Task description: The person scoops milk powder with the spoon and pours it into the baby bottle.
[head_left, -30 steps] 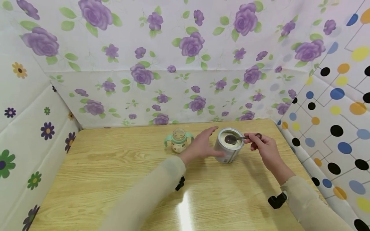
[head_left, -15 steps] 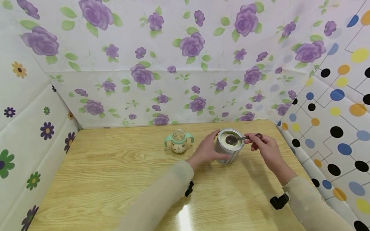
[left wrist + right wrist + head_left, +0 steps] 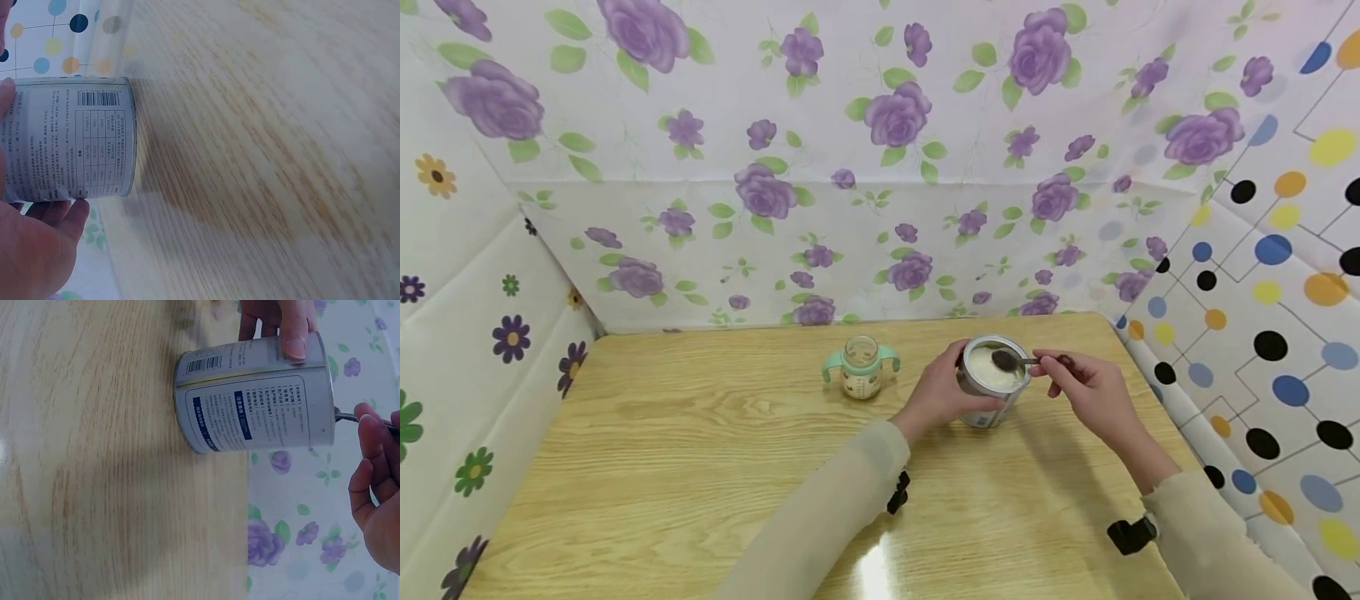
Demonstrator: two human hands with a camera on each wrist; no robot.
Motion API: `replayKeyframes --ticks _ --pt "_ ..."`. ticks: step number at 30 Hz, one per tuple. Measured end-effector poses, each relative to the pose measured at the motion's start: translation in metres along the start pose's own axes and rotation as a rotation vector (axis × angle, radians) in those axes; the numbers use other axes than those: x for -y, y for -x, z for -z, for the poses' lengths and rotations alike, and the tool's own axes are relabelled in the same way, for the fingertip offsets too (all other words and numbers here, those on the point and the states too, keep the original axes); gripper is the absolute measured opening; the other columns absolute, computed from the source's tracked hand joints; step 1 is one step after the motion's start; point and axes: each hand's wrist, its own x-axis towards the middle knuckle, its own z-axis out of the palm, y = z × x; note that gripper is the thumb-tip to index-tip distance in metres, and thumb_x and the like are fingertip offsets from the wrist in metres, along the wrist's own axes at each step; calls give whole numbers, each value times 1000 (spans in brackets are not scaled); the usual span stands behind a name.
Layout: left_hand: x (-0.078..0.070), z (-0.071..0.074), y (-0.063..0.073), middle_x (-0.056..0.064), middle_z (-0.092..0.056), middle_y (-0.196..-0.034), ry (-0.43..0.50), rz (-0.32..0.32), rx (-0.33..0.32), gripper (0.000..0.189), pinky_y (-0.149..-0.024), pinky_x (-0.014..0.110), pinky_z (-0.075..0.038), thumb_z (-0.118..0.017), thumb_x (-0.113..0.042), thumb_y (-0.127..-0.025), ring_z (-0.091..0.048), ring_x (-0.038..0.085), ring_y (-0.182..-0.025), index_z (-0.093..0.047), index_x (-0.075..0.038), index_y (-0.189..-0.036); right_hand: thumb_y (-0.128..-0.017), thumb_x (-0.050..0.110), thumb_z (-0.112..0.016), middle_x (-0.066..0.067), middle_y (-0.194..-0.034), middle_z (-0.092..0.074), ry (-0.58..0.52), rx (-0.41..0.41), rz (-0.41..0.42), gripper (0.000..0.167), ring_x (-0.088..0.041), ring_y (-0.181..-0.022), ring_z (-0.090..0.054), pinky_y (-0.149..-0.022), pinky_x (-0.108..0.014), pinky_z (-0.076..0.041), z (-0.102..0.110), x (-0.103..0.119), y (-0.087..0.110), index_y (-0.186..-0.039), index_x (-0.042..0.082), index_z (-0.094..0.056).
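Note:
A silver can [image 3: 976,385] of pale cream powder stands near the table's back right, its top open. My left hand [image 3: 942,392] wraps its left side, thumb across the front and fingers around the back. In the left wrist view, printed text, a table and a barcode show on the can [image 3: 69,137]. My right hand [image 3: 1093,392] pinches the handle of a dark metal spoon [image 3: 1006,360] to the right of the rim. The spoon's bowl lies inside the can's mouth, over the powder. In the right wrist view only the spoon's handle [image 3: 347,417] shows beyond the rim.
A clear baby bottle [image 3: 861,379] with mint-green handles and no cap stands left of the can, near my left hand. The wooden table [image 3: 700,450] ends at a flowered cloth wall [image 3: 850,233] behind and a dotted one [image 3: 1247,350] on the right.
My left hand has moved right from beside the bottle and closed around the can. The spoon's bowl has shifted slightly right within the can's mouth, still in my right hand.

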Motion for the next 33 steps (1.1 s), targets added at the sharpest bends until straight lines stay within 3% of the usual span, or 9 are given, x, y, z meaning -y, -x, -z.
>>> replayKeyframes --ticks 3,6,10,14,21,28,33 --pt "1 -1 0 -5 -58 -149 -5 7 -4 101 -109 41 -51 -98 -40 -79 -58 14 -132 -42 -24 -162 -112 24 -61 12 -97 -80 92 -31 47 30 -17 -73 -68 -46 -32 -38 -3 2 1 -131 6 -77" --pt "1 -1 -1 -5 -58 -149 -3 13 -7 101 -109 41 -51 -98 -39 -79 -58 14 -132 -42 -25 -162 -112 22 -61 6 -96 -81 150 -66 83 29 -14 -71 -67 -43 -29 -37 -5 2 0 -129 6 -77" --pt "1 -1 -1 -5 -57 -150 -2 17 1 101 -109 41 -51 -98 -40 -80 -57 14 -133 -42 -25 -163 -111 17 -62 -5 -96 -81 211 -84 131 26 -16 -69 -67 -47 -24 -43 -9 1 -2 -126 5 -78" --pt "1 -1 -1 -4 -56 -152 -11 21 6 101 -110 41 -51 -97 -41 -81 -57 16 -135 -40 -25 -163 -111 17 -61 -5 -95 -81 251 -77 154 25 -14 -68 -66 -49 -23 -44 -12 2 -6 -127 6 -78" --pt "1 0 1 -4 -55 -153 5 19 13 100 -110 43 -51 -96 -41 -82 -56 16 -135 -41 -25 -163 -113 24 -59 -8 -95 -81 205 -31 92 30 -17 -67 -63 -45 -27 -40 -15 1 -17 -126 4 -78" --pt "3 0 1 -6 -55 -154 7 26 10 101 -111 43 -50 -96 -43 -81 -56 16 -137 -40 -27 -164 -113 25 -58 -15 -102 -80 90 74 24 31 -16 -69 -61 -58 -27 -47 -16 1 -29 -125 5 -78" --pt "1 1 1 -6 -55 -153 -5 23 15 101 -111 43 -50 -95 -44 -82 -56 15 -136 -40 -26 -164 -114 28 -57 -14 -99 -80 25 157 -37 32 -18 -65 -55 -57 -30 -44 -17 4 -33 -111 7 -82"
